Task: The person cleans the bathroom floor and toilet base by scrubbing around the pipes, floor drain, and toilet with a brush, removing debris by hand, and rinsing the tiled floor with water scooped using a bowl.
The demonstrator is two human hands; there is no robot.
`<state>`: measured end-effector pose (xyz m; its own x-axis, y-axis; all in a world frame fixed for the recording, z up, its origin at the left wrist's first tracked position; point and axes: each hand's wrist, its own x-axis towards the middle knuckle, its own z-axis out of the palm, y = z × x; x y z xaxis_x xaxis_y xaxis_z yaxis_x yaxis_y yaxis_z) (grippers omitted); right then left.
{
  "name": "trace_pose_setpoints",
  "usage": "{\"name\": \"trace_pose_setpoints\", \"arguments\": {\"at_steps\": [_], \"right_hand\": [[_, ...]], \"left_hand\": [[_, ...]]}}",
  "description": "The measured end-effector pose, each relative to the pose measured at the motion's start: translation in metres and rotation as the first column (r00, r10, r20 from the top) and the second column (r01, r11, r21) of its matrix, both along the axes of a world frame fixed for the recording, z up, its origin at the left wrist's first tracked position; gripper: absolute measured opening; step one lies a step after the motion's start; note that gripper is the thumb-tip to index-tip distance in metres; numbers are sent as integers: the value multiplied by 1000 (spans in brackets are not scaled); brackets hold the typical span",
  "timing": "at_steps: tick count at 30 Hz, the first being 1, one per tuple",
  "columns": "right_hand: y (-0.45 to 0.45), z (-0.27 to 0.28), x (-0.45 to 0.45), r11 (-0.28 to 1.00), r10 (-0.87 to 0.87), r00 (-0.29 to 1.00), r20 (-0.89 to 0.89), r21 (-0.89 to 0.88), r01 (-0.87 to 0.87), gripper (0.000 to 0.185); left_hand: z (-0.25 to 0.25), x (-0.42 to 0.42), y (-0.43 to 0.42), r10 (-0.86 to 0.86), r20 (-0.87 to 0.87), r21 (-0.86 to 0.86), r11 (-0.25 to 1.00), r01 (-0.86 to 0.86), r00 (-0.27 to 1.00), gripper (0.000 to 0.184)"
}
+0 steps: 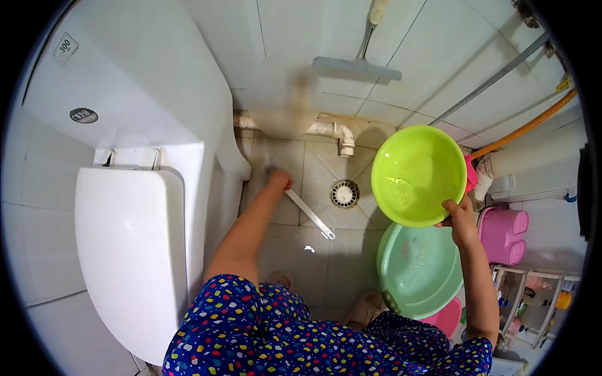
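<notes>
My left hand (281,180) is closed round a white-handled brush (311,215) low over the floor tiles, beside the toilet base. The handle points down and right; the brush head is mostly hidden by the hand. My right hand (461,219) grips the lower right rim of a lime green basin (419,175), which is tilted so its inside shows, with a little water in it. Below that basin lies a larger pale green basin (419,269), partly covered by it.
A white toilet (132,250) stands on the left. The floor drain (344,193) lies ahead, near a white pipe (343,139). A squeegee (357,67) leans on the wall. Pink tubs (503,235) and a shelf rack (533,304) are at right.
</notes>
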<state>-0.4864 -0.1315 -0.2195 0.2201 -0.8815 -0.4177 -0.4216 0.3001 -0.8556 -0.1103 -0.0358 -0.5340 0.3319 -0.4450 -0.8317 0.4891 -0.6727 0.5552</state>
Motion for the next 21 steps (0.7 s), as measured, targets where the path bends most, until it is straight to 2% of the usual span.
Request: {"name": "trace_pose_setpoints", "arguments": {"at_steps": [1, 2, 3, 5, 6, 7, 8, 9, 10, 11, 12, 13, 15, 17, 19, 21], "right_hand": [[0, -3, 2, 1000, -1, 1000, -6, 3, 1, 37], [-3, -10, 9, 995, 49, 998, -42, -83, -52, 40], [-5, -17, 18, 981, 95, 992, -81, -163, -107, 44], [-13, -31, 50, 938, 187, 981, -52, -288, -194, 49], [-16, -36, 68, 919, 227, 971, -72, -315, -238, 52], [-21, -41, 88, 896, 267, 959, -92, -342, -283, 56], [-25, -50, 107, 806, 293, 941, -168, -486, -338, 58], [-27, -56, 124, 690, 304, 920, -247, -609, -391, 61], [-25, -54, 139, 690, 304, 920, -245, -609, -390, 61], [-22, -49, 152, 641, 194, 925, -326, -672, -371, 63], [-19, -44, 157, 584, 75, 916, -394, -727, -361, 65], [-18, -39, 153, 587, 75, 916, -394, -725, -360, 65], [-14, -22, 135, 393, 72, 882, -466, -800, -454, 67], [-1, -2, 97, 470, 116, 847, -519, -723, -507, 69], [14, 10, 46, 396, 110, 821, -560, -733, -553, 68], [36, 5, -22, 450, 82, 816, -572, -709, -542, 65]], "left_hand": [[-13, 0, 5, -117, 110, -42, 992, 122, 987, 16], [-22, 0, 10, -228, 222, -69, 966, 249, 948, 17], [-24, 1, 13, -234, 215, -64, 965, 253, 948, 17], [-27, 6, 13, -457, 509, 32, 857, 515, 729, 17], [-27, 5, 14, -461, 508, 34, 855, 518, 728, 17], [-23, 5, 14, -507, 582, 97, 820, 565, 636, 17], [-20, 5, 15, -547, 644, 165, 782, 601, 535, 18], [-18, 5, 16, -547, 644, 167, 782, 600, 534, 18], [-17, 4, 16, -559, 691, 203, 759, 619, 459, 19], [-16, 2, 18, -571, 729, 244, 733, 635, 379, 19], [-6, -2, 19, -576, 725, 248, 730, 637, 378, 19], [3, -5, 18, -595, 720, 295, 729, 618, 358, 20], [8, -8, 19, -616, 712, 340, 723, 602, 337, 21], [5, -7, 19, -605, 721, 330, 729, 600, 337, 20], [2, -5, 17, -621, 717, 341, 708, 618, 316, 21], [3, -3, 18, -639, 711, 357, 687, 633, 293, 22]]}}
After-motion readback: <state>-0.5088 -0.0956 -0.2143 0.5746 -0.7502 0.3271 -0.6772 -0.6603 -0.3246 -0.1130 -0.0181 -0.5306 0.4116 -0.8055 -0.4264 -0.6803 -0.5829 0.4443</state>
